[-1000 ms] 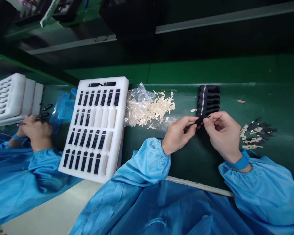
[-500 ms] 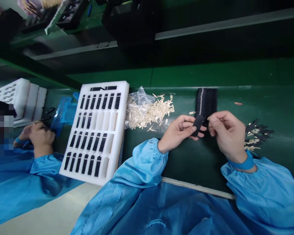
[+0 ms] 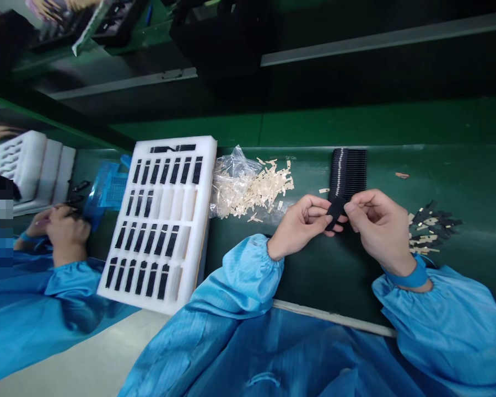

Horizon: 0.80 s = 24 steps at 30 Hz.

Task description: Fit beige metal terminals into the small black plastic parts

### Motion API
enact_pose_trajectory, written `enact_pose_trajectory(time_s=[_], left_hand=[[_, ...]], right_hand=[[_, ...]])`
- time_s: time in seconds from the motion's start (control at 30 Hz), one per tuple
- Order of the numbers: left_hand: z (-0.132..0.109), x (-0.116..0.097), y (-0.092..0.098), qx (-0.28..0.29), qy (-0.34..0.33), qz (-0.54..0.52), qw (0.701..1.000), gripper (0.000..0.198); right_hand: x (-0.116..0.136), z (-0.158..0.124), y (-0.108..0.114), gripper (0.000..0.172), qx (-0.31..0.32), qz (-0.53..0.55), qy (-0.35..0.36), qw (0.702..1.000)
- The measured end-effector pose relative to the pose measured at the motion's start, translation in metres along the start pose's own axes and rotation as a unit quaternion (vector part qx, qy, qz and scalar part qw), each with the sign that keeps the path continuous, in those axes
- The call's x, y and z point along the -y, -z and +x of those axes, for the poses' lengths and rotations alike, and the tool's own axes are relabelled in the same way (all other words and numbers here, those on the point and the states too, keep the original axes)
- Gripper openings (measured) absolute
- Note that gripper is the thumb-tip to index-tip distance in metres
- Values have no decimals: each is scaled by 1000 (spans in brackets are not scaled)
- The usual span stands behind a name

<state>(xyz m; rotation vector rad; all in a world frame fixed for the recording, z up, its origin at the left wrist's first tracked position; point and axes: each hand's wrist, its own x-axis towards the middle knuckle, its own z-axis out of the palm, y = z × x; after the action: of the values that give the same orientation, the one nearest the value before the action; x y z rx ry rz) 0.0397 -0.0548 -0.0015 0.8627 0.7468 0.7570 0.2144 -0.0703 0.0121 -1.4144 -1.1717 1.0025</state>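
Both hands pinch one small black strip above the green worktop (image 3: 314,275).
Left hand (image 3: 301,226) and right hand (image 3: 376,226) grip the black strip (image 3: 336,212) between fingertips (just before a row of black strips (image 3: 349,172)).

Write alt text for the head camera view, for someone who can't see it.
The person's left hand and right hand pinch a small black strip between them above a green bench. A white foam tray part-filled with black strips lies to the left, beside a heap of cream tabs.
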Motion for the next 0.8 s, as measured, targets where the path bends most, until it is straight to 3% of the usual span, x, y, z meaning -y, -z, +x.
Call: enact_pose_trajectory(time_s=[0.47, 0.8], left_hand=[[-2, 6, -1, -17, -49, 28, 998, 43], [-2, -5, 2, -2, -4, -26, 1000, 41]], right_hand=[[-2, 3, 1, 11, 8, 20, -14, 1000], [-10, 3, 9, 18, 46, 103, -38, 993]])
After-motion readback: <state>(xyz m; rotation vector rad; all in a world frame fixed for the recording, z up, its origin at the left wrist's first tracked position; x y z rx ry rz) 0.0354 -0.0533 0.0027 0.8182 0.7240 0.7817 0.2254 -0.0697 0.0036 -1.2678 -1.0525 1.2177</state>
